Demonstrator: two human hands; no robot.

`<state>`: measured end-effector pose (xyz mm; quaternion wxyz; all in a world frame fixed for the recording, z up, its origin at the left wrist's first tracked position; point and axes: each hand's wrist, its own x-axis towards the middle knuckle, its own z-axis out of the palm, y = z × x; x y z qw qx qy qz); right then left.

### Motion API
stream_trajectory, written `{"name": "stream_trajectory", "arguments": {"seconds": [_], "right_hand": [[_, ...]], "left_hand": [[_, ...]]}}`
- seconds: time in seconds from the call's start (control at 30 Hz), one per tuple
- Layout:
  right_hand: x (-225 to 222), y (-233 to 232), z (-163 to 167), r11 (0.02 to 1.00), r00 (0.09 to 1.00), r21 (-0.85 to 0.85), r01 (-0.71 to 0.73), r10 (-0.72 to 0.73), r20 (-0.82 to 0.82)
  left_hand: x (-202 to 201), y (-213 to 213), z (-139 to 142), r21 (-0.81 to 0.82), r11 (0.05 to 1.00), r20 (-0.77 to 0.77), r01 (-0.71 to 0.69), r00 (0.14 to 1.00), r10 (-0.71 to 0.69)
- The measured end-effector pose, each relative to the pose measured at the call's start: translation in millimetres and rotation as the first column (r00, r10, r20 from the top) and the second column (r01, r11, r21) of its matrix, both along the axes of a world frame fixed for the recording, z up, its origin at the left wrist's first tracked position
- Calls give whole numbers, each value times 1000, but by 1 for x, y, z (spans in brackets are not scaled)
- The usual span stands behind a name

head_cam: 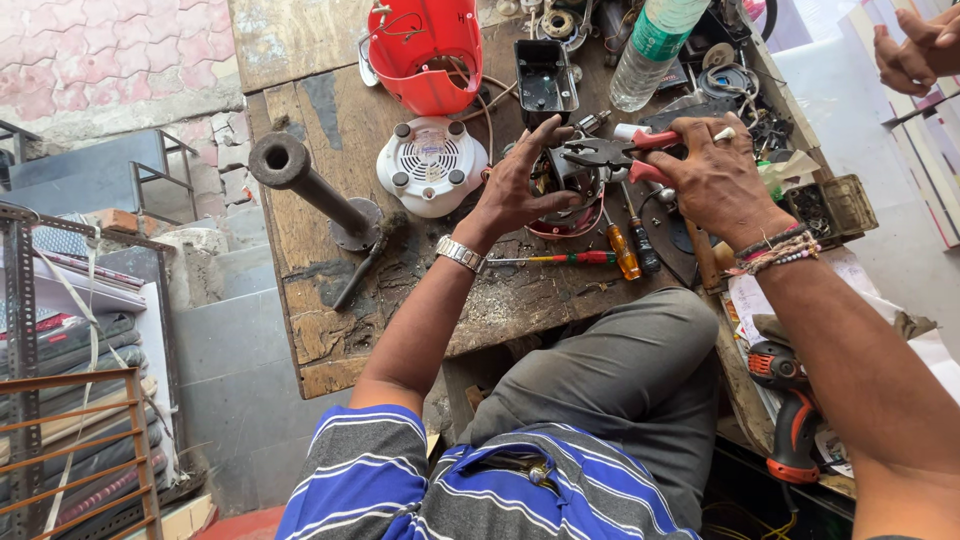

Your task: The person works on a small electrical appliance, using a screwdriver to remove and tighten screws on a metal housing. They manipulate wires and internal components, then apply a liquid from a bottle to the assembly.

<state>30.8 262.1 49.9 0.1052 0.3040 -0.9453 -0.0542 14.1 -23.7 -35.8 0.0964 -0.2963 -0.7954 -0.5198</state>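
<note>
A worn wooden workbench fills the upper centre of the frame; just above centre sits a small dark motor part, steadied by the left hand, fingers spread and pressed around its left side; the right hand comes in from the right, closed on red-handled pliers; their long axis runs level, nose pointing left onto the part's top; whether the nose bites anything cannot be told.
</note>
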Motion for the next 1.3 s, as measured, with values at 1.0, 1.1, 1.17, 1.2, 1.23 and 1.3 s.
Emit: {"name": "stream_trajectory", "arguments": {"seconds": [1.0,1.1,1.17,1.2,1.23,1.3], "right_hand": [[-13,7,0,993,989,35,-111,114,-96],[-8,5,9,989,986,83,-119,128,-108],[2,-1,12,988,995,138,-67,75,-57],[10,-6,11,985,1000,172,-21,24,-15],[19,-11,9,978,999,208,20,-26,29],[36,-18,3,988,997,136,70,-75,29]], "left_hand": [[4,1,-1,44,999,68,7,998,-10],[4,0,-1,40,999,42,4,999,-6],[3,0,-1,31,1000,14,4,1000,-4],[2,1,-1,31,999,10,8,1000,-9],[2,1,0,32,999,9,10,1000,-10],[2,1,1,-19,1000,3,-22,1000,22]]}}
